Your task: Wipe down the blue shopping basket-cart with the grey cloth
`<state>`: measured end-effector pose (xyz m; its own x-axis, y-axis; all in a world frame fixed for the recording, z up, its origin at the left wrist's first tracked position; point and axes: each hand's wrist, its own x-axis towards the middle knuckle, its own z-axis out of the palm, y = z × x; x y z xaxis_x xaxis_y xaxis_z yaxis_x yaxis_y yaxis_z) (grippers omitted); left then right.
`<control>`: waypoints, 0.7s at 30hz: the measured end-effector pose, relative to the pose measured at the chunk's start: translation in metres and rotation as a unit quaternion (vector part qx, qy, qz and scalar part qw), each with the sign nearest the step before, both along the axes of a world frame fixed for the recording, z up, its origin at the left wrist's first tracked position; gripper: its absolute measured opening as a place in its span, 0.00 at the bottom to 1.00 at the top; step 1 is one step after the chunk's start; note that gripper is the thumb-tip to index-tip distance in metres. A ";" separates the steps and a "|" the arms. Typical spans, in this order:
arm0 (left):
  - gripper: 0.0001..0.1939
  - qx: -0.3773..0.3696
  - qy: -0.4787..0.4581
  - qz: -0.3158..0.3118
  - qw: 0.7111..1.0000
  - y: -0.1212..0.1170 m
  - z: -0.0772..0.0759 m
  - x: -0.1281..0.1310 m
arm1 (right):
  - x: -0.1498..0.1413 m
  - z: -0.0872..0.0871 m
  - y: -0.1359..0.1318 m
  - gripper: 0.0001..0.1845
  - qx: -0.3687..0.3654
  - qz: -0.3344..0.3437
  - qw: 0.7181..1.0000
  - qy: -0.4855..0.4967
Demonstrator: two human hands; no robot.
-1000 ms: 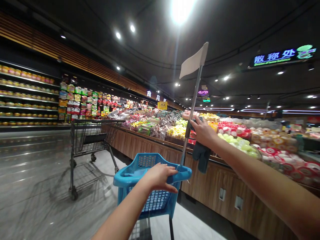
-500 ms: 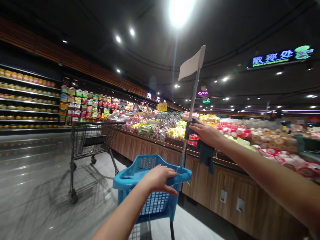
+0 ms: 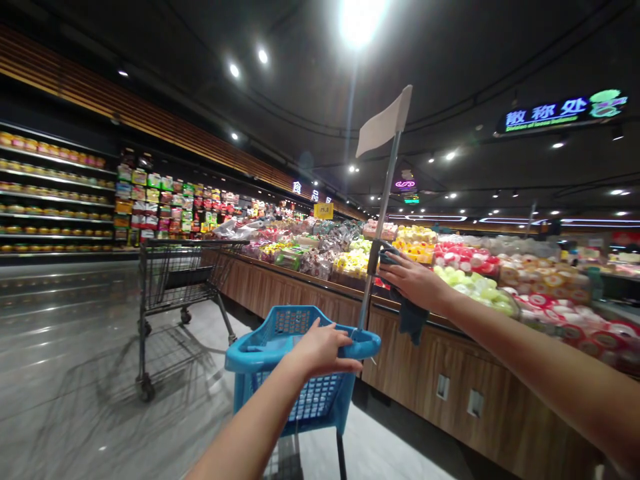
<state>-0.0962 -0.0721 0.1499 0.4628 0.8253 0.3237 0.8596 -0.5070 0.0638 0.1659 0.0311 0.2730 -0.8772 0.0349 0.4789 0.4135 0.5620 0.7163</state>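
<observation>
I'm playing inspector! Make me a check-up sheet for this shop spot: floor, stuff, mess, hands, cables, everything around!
Surface: shiny grey floor, with shadows and reflections.
Things at the hands: blue basket on metal legs; pole with a white flag; dark cloth.
Clutter: wire cart standing near the counter.
Hands: left hand on the basket's rim, fingers spread; right hand holding the cloth at the pole.
Cables: dark lines cross the ceiling; can't tell whether they're cables.
Surroundings: heaped colourful goods, stocked shelves, lit sign.
</observation>
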 end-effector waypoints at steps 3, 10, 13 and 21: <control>0.34 0.035 -0.001 0.013 0.999 0.004 -0.003 0.013 | 0.003 -0.006 0.000 0.25 0.022 -0.008 0.999 -0.023; 0.35 0.013 -0.001 -0.012 1.000 0.012 -0.007 0.010 | -0.011 0.033 0.012 0.23 -0.010 -0.018 1.000 -0.007; 0.34 0.015 -0.001 -0.017 1.000 0.010 -0.006 0.006 | -0.021 0.057 0.015 0.21 -0.062 -0.037 0.997 0.003; 0.33 0.019 0.003 -0.034 0.999 0.004 -0.008 -0.004 | -0.036 0.074 0.005 0.17 -0.122 -0.056 0.991 0.009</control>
